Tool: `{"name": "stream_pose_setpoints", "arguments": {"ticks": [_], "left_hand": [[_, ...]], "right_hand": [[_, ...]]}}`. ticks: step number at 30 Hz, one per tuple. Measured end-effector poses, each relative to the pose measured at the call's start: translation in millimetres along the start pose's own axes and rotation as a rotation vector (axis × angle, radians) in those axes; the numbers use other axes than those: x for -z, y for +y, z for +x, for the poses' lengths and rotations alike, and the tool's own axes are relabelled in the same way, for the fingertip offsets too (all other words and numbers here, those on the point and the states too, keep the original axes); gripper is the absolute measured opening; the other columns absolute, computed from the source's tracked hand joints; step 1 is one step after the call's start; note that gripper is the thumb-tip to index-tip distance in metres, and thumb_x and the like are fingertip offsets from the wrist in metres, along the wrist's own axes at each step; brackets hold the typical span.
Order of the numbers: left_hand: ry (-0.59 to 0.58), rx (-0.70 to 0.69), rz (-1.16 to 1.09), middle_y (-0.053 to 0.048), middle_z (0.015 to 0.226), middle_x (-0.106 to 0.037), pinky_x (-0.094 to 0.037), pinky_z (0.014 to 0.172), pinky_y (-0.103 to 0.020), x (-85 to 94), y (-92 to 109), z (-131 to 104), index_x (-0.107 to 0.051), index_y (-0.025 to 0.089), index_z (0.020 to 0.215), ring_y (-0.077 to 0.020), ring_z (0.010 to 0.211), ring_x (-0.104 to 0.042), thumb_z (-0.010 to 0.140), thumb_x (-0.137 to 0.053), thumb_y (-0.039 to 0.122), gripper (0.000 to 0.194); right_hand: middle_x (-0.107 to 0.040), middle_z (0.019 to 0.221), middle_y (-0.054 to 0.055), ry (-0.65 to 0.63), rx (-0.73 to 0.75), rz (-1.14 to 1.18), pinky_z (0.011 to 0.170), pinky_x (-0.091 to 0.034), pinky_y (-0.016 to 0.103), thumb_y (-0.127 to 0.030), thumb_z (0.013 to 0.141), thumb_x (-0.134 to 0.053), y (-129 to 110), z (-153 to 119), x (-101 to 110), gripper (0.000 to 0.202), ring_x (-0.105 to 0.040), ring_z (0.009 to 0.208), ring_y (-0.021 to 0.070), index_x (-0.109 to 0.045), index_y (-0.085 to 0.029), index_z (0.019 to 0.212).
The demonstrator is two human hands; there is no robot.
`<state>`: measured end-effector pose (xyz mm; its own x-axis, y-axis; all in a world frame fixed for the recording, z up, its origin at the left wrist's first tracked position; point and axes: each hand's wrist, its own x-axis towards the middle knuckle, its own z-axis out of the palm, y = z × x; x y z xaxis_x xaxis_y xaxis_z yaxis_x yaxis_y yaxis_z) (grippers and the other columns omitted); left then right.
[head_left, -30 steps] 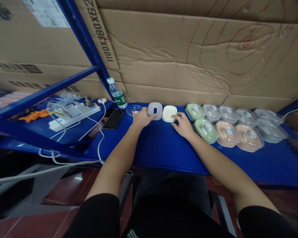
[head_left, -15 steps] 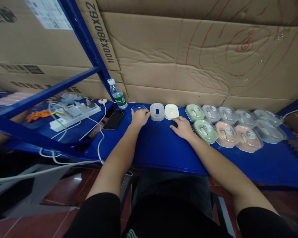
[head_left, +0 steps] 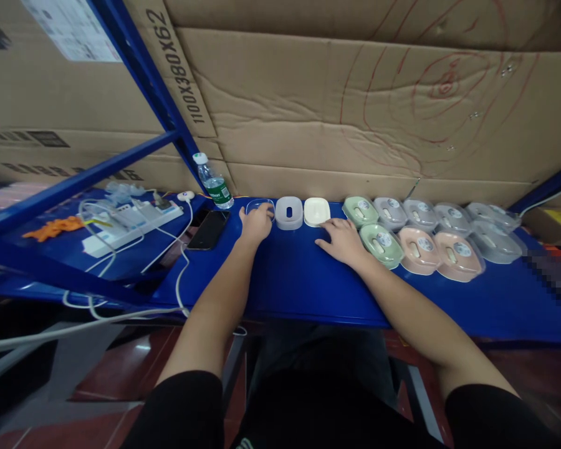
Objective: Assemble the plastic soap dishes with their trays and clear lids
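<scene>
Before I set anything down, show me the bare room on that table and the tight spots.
Bare blue tabletop shows between the forearms, nearer than the grey piece and cream dish, and in front of the pink containers. Crowded: the container rows at right, and around the power strip.

"1100X380X62" on cardboard flap (head_left: 174,68); round stickers (head_left: 384,239) on containers (head_left: 460,267) too small to read

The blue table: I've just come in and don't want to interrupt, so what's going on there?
A person is busy at the blue table with both bare hands. The left hand is over a clear dish; whether it grips it, I cannot tell. The right hand is at the near right edge of a cream dish. A slotted grey piece sits between the dishes; containers stand to the right in two rows.
</scene>
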<state>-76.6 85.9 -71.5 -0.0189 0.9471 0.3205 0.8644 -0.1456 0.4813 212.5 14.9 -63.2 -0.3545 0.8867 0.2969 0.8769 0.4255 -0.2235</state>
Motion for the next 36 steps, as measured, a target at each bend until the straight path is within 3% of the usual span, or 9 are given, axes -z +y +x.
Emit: {"name": "stream_pose_setpoints", "arguments": {"ticks": [4, 7, 10, 14, 18, 21, 24, 31, 36], "left_hand": [[0.076, -0.007, -0.008, -0.016, 0.108, -0.082, -0.029, 0.119, -0.063, 5.5, 10, -2, -0.069, 0.022, 0.133, -0.0427, 0.123, -0.068, 0.099, -0.057, 0.047, 0.044], [0.072, -0.037, 0.015, -0.020, 0.121, -0.079, -0.032, 0.116, -0.065, 4.1, 20, -10, -0.068, 0.022, 0.135, -0.0476, 0.123, -0.067, 0.096, -0.061, 0.067, 0.061], [-0.039, -0.039, 0.071, -0.026, 0.131, -0.074, -0.028, 0.117, -0.070, -3.9, 28, -19, -0.063, 0.017, 0.143, -0.0533, 0.125, -0.065, 0.087, -0.068, 0.077, 0.083], [-0.099, -0.099, 0.060, -0.031, 0.139, -0.069, -0.014, 0.126, -0.071, -15.1, 25, -18, -0.053, 0.011, 0.154, -0.0536, 0.133, -0.061, 0.081, -0.077, 0.074, 0.100], [-0.069, -0.121, 0.001, -0.026, 0.142, -0.069, -0.008, 0.129, -0.069, -17.8, 10, -5, -0.053, 0.018, 0.154, -0.0483, 0.140, -0.058, 0.081, -0.082, 0.063, 0.091], [-0.053, -0.104, -0.018, -0.022, 0.142, -0.071, -0.008, 0.130, -0.069, -16.4, 3, 1, -0.056, 0.021, 0.151, -0.0453, 0.140, -0.059, 0.085, -0.082, 0.053, 0.078], [-0.068, -0.097, 0.036, -0.024, 0.140, -0.071, -0.008, 0.129, -0.070, -15.1, 1, 2, -0.058, 0.019, 0.150, -0.0465, 0.138, -0.060, 0.085, -0.083, 0.053, 0.077], [-0.072, -0.026, 0.202, -0.022, 0.151, -0.064, -0.010, 0.131, -0.067, -13.5, 0, 1, -0.054, 0.020, 0.156, -0.0443, 0.145, -0.053, 0.090, -0.076, 0.065, 0.082], [0.017, -0.036, 0.136, -0.019, 0.160, -0.056, -0.013, 0.132, -0.064, -13.3, 3, 1, -0.053, 0.023, 0.156, -0.0432, 0.153, -0.043, 0.083, -0.084, 0.064, 0.089]], "right_hand": [[-0.068, 0.142, 0.020, 0.043, -0.058, -0.071, 0.123, -0.023, 0.082, -0.056, 0.095, -0.073, 14, -13, 22, 0.058, -0.056, 0.138, 0.0492, -0.068, -0.024, 0.143], [-0.065, 0.148, 0.021, 0.045, -0.110, -0.052, 0.116, -0.033, 0.084, -0.066, 0.088, -0.078, 26, -20, 31, 0.074, -0.054, 0.140, 0.0548, -0.064, -0.026, 0.148], [-0.064, 0.150, 0.025, -0.042, -0.134, -0.048, 0.110, -0.042, 0.083, -0.065, 0.086, -0.081, 22, -25, 34, 0.079, -0.056, 0.138, 0.0576, -0.062, -0.023, 0.151], [-0.059, 0.158, 0.020, -0.108, 0.033, 0.004, 0.121, -0.034, 0.079, -0.055, 0.092, -0.078, -4, -26, 32, 0.072, -0.053, 0.146, 0.0500, -0.059, -0.027, 0.155], [-0.046, 0.171, 0.015, -0.111, 0.218, 0.099, 0.130, -0.026, 0.073, -0.054, 0.092, -0.080, -19, -25, 31, 0.081, -0.040, 0.159, 0.0443, -0.050, -0.029, 0.162], [-0.045, 0.171, 0.018, -0.094, 0.137, 0.060, 0.129, -0.024, 0.076, -0.060, 0.086, -0.084, -18, -23, 31, 0.088, -0.035, 0.160, 0.0492, -0.052, -0.025, 0.161], [-0.049, 0.168, 0.019, -0.104, 0.112, 0.058, 0.127, -0.033, 0.072, -0.059, 0.086, -0.083, -13, -23, 31, 0.083, -0.040, 0.157, 0.0501, -0.058, -0.022, 0.156], [-0.049, 0.169, 0.011, -0.174, 0.497, 0.273, 0.131, -0.035, 0.062, -0.024, 0.082, -0.078, -11, -20, 28, 0.069, -0.036, 0.162, 0.0400, -0.066, -0.025, 0.151], [-0.042, 0.174, 0.004, -0.132, 0.475, 0.257, 0.132, -0.031, 0.066, -0.017, 0.083, -0.074, -8, -20, 29, 0.067, -0.036, 0.162, 0.0393, -0.069, -0.033, 0.147]]}}
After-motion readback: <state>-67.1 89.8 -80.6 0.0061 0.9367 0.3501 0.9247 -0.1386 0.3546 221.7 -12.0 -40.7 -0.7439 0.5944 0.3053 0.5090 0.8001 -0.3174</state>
